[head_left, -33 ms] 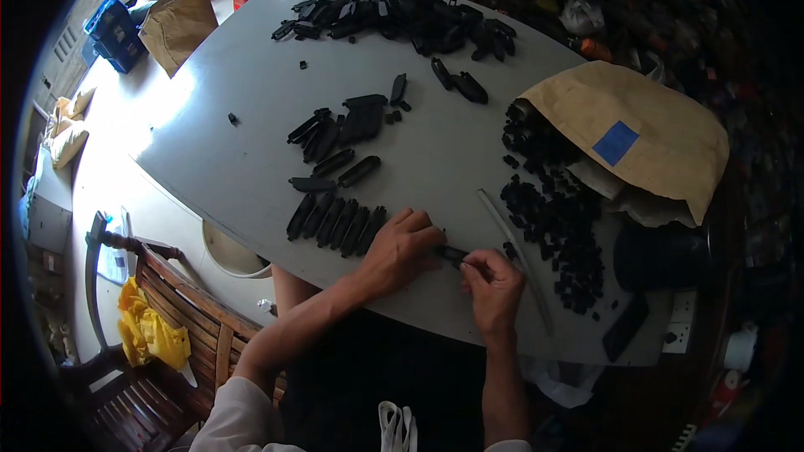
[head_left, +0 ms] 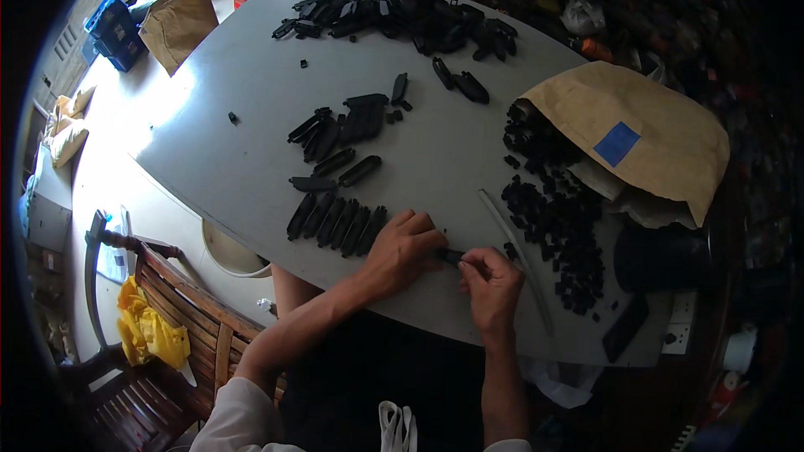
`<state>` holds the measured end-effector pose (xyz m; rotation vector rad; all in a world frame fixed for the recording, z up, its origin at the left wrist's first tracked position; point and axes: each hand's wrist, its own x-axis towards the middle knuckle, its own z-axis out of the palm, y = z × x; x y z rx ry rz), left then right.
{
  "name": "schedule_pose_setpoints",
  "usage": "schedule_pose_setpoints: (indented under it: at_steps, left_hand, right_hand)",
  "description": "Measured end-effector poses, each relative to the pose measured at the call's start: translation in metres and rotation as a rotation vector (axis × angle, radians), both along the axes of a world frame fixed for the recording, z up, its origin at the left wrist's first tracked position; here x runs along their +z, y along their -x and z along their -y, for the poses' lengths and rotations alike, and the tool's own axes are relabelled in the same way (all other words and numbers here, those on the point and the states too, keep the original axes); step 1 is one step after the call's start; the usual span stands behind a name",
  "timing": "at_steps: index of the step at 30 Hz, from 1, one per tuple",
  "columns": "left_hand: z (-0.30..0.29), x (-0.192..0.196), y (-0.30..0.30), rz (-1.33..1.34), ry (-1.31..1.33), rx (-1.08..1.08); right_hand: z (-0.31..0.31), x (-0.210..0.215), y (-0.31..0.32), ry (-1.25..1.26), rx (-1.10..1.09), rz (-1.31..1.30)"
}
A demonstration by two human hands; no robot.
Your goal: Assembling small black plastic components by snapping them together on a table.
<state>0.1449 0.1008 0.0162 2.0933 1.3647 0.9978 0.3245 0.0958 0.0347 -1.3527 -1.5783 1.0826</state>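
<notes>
Between my hands, near the table's front edge, is a long black plastic part (head_left: 450,256). My left hand (head_left: 405,244) closes round its left end, which the fingers cover. My right hand (head_left: 492,274) pinches the other end between thumb and fingertips. Just left of my left hand, several like black parts (head_left: 335,222) lie side by side in a slanting row. More of them (head_left: 362,121) sit farther back in a loose group. To the right of my right hand spreads a heap of small black pieces (head_left: 553,226).
A large pile of black parts (head_left: 402,17) covers the table's far end. On the right, a brown paper bag (head_left: 662,121) lies open toward the small pieces. A grey strip (head_left: 509,238) curves beside my right hand. A dark flat object (head_left: 626,326) rests at the right corner; a wooden chair (head_left: 197,310) stands left.
The black part has turned a little between my fingers: its hollow oval side showed before, and a darker, more solid side shows now. Both hands have hardly moved.
</notes>
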Motion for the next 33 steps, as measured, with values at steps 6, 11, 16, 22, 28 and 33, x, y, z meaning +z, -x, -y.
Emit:
schedule_pose_setpoints:
  at_steps: [6, 11, 16, 22, 28, 33]
  left_hand:
    - [0.000, -0.007, -0.004, 0.015, -0.059, 0.040]
    - [-0.001, -0.010, -0.005, 0.042, -0.054, 0.041]
    - [0.000, -0.011, -0.004, 0.049, -0.049, 0.056]
    - [0.000, -0.008, -0.005, 0.056, -0.030, 0.043]
    - [0.001, -0.005, -0.005, 0.049, -0.033, 0.049]
    - [0.000, -0.008, -0.006, 0.041, -0.051, 0.048]
  right_hand:
    - [-0.012, -0.007, 0.016, -0.089, 0.029, 0.139]
    - [-0.019, 0.001, 0.018, -0.012, 0.087, 0.267]
    - [-0.028, 0.015, 0.023, 0.055, 0.169, 0.365]
    - [-0.034, 0.022, 0.022, 0.079, 0.240, 0.537]
    - [-0.034, 0.032, 0.023, 0.033, 0.255, 0.641]
    - [-0.032, 0.027, 0.018, -0.249, 0.273, 0.765]
